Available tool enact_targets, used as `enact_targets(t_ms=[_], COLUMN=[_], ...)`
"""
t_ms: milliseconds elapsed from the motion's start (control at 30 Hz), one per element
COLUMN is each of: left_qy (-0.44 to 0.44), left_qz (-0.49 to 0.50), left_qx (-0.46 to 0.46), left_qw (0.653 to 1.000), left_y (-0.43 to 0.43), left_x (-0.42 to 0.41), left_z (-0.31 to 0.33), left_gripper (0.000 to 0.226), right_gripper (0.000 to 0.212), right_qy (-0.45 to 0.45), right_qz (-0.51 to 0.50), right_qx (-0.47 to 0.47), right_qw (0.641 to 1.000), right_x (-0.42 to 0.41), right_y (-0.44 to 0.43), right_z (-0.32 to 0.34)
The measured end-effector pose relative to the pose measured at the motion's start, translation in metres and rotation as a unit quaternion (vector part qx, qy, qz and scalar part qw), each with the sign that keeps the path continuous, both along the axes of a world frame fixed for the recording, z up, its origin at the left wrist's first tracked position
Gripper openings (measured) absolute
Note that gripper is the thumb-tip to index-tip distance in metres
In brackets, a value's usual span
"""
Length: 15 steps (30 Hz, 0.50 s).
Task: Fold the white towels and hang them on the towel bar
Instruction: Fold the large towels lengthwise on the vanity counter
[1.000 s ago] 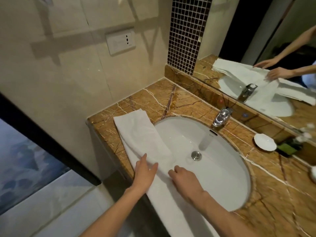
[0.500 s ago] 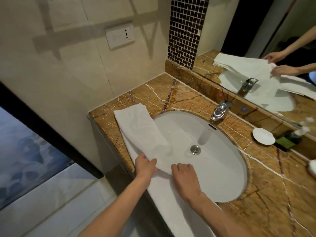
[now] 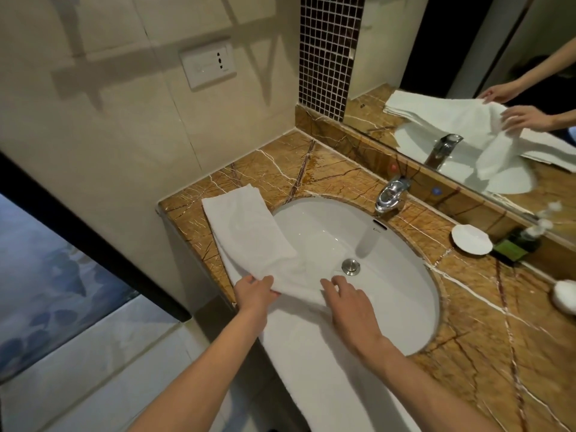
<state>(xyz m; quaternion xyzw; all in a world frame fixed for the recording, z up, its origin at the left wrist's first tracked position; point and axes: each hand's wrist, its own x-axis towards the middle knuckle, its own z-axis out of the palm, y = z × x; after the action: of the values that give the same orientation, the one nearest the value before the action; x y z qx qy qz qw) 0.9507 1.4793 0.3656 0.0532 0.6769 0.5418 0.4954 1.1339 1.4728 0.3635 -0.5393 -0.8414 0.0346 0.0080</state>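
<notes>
Lying along the front-left edge of the brown marble counter (image 3: 483, 353), the white towel (image 3: 249, 232) drapes over the left rim of the white sink (image 3: 405, 291), with its far part doubled back on itself and its near end running out of view at the bottom. The left hand (image 3: 254, 293) pinches the folded edge, thumb on top, while the right hand (image 3: 353, 310) rests on the cloth just beside it, fingers spread and loosely bent, gripping nothing. Behind the basin stands a chrome faucet (image 3: 391, 194), a small white dish (image 3: 471, 239) sits to its right, and the mirror (image 3: 452, 42) reflects towel and hands.
</notes>
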Motion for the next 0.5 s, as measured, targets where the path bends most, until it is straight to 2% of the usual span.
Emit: enact_targets(t_ms=[67, 167, 333, 433, 500], left_qy=[-0.008, -0.037, -0.109, -0.109, -0.108], left_qz=[-0.003, -0.037, -0.087, -0.071, -0.057], left_qx=[-0.009, -0.024, -0.048, -0.041, -0.04], left_qw=[1.0, 0.998, 0.989, 0.991, 0.992], left_y=[-0.006, -0.022, -0.054, -0.061, -0.061], left_x=[0.005, 0.017, 0.037, 0.037, 0.034], left_z=[0.0, 0.001, 0.006, 0.009, 0.009], left_gripper=[0.011, 0.014, 0.013, 0.005, 0.005], right_gripper=[0.049, 0.036, 0.03, 0.035, 0.045], right_qy=[0.005, 0.003, 0.01, 0.027, 0.039], right_qz=[0.026, 0.058, 0.107, 0.105, 0.067], right_qx=[0.008, 0.043, 0.077, 0.09, 0.103], right_qw=[1.0, 0.997, 0.991, 0.99, 0.992], right_x=[0.0, -0.004, -0.016, -0.023, -0.021], right_y=[-0.007, -0.021, -0.046, -0.056, -0.059], right_z=[0.009, 0.03, 0.026, 0.016, 0.01])
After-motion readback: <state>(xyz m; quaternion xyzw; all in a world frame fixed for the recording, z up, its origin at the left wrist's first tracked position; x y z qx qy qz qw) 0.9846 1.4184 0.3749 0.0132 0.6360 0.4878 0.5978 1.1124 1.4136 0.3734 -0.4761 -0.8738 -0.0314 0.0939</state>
